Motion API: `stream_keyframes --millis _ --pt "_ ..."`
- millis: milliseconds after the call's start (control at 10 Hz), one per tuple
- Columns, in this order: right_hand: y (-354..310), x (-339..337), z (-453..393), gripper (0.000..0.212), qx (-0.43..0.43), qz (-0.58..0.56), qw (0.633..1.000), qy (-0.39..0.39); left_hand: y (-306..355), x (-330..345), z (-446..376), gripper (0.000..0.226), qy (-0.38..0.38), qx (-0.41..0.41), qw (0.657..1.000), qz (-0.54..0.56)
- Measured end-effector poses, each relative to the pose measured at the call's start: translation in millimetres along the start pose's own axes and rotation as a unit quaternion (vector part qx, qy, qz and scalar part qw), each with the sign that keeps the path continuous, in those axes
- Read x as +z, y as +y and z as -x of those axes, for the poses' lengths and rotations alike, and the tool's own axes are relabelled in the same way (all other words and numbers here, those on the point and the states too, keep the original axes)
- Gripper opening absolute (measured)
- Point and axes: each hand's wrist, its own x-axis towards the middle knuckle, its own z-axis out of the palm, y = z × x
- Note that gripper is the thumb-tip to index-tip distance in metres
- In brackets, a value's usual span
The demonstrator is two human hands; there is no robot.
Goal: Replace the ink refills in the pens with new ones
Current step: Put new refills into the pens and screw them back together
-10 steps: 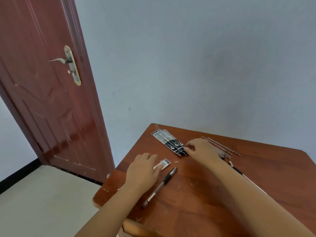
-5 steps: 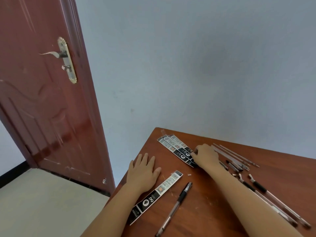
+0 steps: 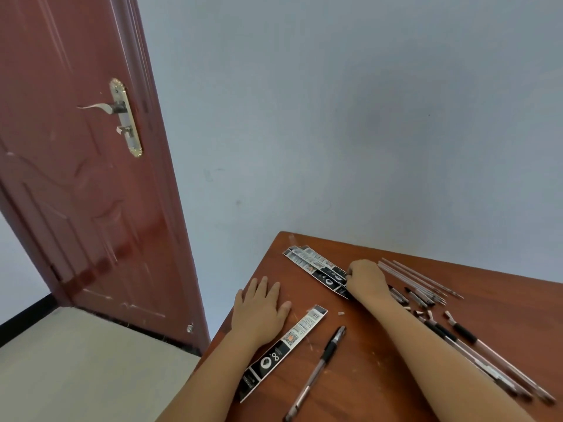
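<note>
Under the right hand [image 3: 365, 280] the stacked refill packs [image 3: 316, 266] now sit pinched in its grip, left hand [image 3: 260, 309] gone flat and relaxed on the surface [image 3: 380, 345] beside one loose pack [image 3: 283, 350] w/ pen [image 3: 316, 371] just right, so a new refill's prob next.

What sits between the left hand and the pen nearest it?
One refill packet lies flat on the table between the left hand and the black-grip pen. The hand can reach over it; nothing else is in the way.

Refill packet [image 3: 283, 351] with a QR code and a figure-eight mark, its small print unreadable
</note>
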Motion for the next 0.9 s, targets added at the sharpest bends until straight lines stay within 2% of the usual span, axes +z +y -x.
stream_keyframes --millis 100,300,400,500,600,700,800,900 --pt "-1 1 0 0.019 0.013 -0.003 1.000 0.012 0 2 2 0.054 0.004 -0.001 1.000 0.001" --pt "5 -17 4 0.020 0.035 -0.076 0.992 0.096 1 -2 4 0.054 0.001 -0.010 1.000 0.003" --pt "11 -40 19 0.020 -0.002 -0.094 0.987 0.129 14 -14 8 0.052 0.052 -0.008 0.998 0.035" --pt "22 -56 50 0.015 -0.076 -0.118 0.979 0.151 51 -31 20 0.044 0.167 0.050 0.966 0.192" --pt "39 -60 87 0.005 -0.126 -0.141 0.967 0.168 93 -43 33 0.024 0.180 0.034 0.870 0.458" --pt "58 -58 113 0.012 -0.151 -0.140 0.963 0.176 122 -37 33 0.019 0.161 -0.003 0.775 0.612" --pt "75 -60 128 0.005 -0.170 -0.178 0.954 0.171 142 -32 34 0.007 0.122 -0.012 0.708 0.695" --pt "91 -70 132 0.018 -0.163 -0.236 0.943 0.171 156 -32 33 0.018 0.111 -0.007 0.691 0.714"
